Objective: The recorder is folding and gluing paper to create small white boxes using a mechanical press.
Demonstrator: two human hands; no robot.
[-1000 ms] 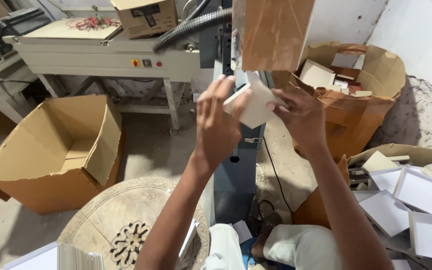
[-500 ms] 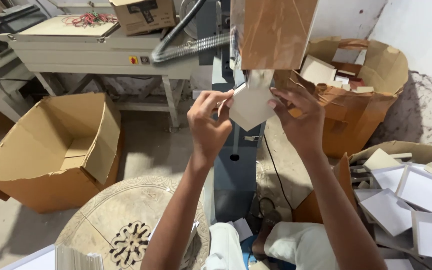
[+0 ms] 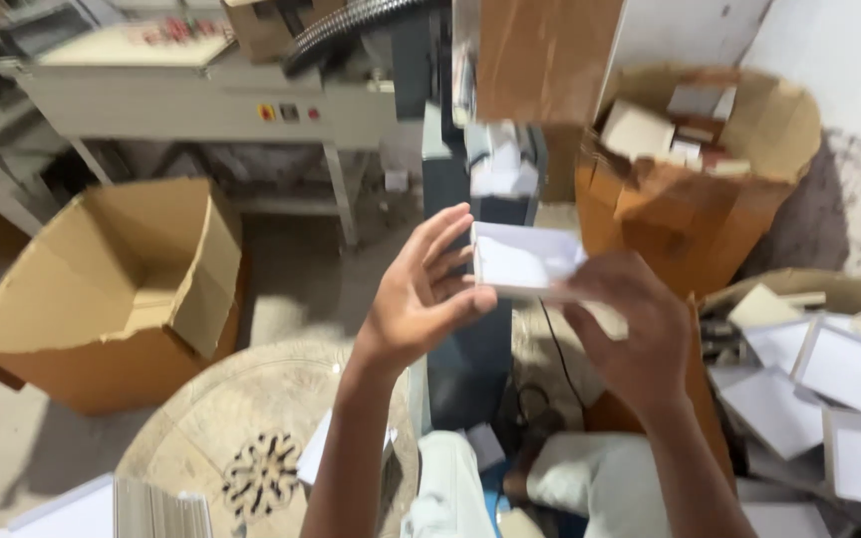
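Head view: both hands' fingers clamped on white box (image 3: 522, 261); brown bin (image 3: 779, 189) holds boxes.

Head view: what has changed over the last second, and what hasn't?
Both hands, left hand and right hand, have come down with the white box piece, away from the brown board overhead, and turned it. The grip is unchanged. The open carton stayed put.

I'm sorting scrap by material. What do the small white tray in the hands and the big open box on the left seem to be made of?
White tray: likely thin paperboard, matte white, with folded-up walls. Open box: corrugated cardboard by its look, plain brown, flaps bent and sagging.
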